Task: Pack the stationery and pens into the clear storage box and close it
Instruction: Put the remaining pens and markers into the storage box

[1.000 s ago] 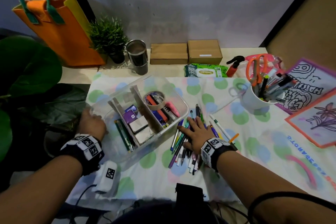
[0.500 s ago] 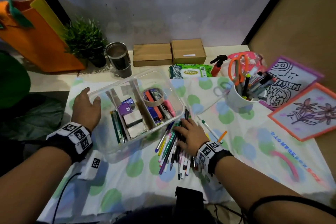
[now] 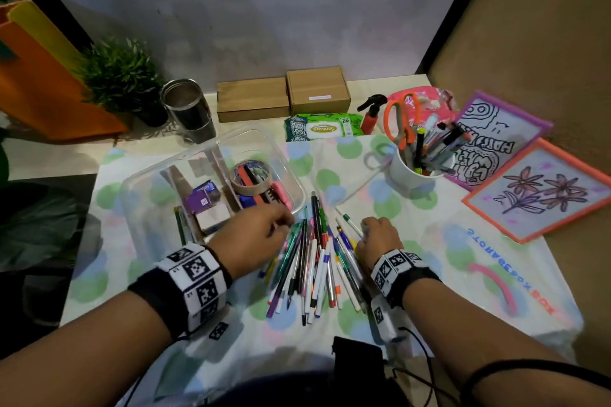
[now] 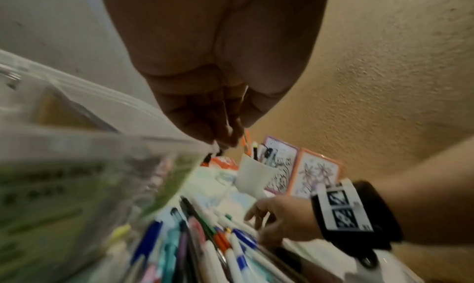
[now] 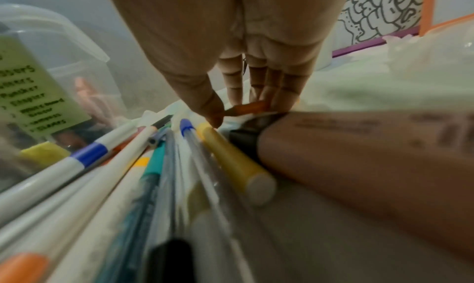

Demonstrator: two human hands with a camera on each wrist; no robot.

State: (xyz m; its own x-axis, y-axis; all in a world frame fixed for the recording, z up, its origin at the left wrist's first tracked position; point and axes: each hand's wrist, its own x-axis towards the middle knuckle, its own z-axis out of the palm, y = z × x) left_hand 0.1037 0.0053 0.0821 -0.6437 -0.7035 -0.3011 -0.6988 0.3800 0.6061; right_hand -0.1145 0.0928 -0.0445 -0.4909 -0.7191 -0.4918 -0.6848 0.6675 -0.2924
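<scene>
The clear storage box point(image 3: 145, 208) stands open left of centre, with dividers, a tape roll point(image 3: 251, 177) and small purple packs point(image 3: 201, 200) inside. A pile of loose pens point(image 3: 314, 258) lies fanned on the dotted cloth to its right. My left hand point(image 3: 284, 223) hovers over the box's near right corner at the pile's left edge. Its fingers point(image 4: 223, 139) hang bunched and hold nothing I can see. At the pile's right edge, my right hand point(image 3: 363, 228) pinches an orange pen point(image 5: 252, 107) between thumb and fingers against the cloth.
A white mug point(image 3: 413, 172) of pens and orange scissors stands back right, beside two framed drawings point(image 3: 542, 188). Along the back are a wipes pack point(image 3: 324, 130), a spray bottle point(image 3: 370, 112), cardboard boxes point(image 3: 317, 91), a metal tumbler point(image 3: 188, 109), a plant point(image 3: 122, 76).
My left hand left the box's far left side and crossed to the pen pile. My right hand slid from the top of the pile to its right edge, onto the orange pen.
</scene>
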